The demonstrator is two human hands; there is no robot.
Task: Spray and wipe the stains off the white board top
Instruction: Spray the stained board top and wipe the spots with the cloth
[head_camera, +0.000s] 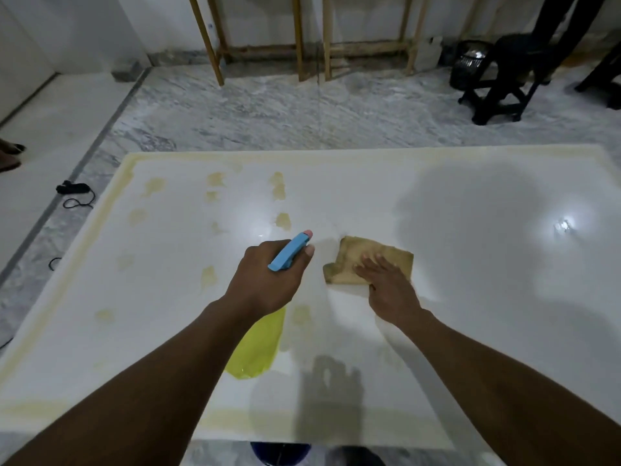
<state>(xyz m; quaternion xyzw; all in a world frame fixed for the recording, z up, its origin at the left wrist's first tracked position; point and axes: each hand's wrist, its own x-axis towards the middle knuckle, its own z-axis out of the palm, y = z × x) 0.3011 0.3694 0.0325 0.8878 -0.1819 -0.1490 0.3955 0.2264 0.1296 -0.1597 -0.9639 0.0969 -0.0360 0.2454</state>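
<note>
Head view: left fingers around spray bottle, right fingers flat atop cloth.

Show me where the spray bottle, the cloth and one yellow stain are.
spray bottle (pixel 289 253): head view, on its blue trigger head.
cloth (pixel 353 247): head view, on the bare part near its far left corner.
yellow stain (pixel 283 220): head view, at the middle of the blotch.

- Grey-veined marble floor, with a paler strip along the left.
- White wall behind bare wooden frames.
- Black chair legs at far right.
- Black cable on the floor, left.
</note>
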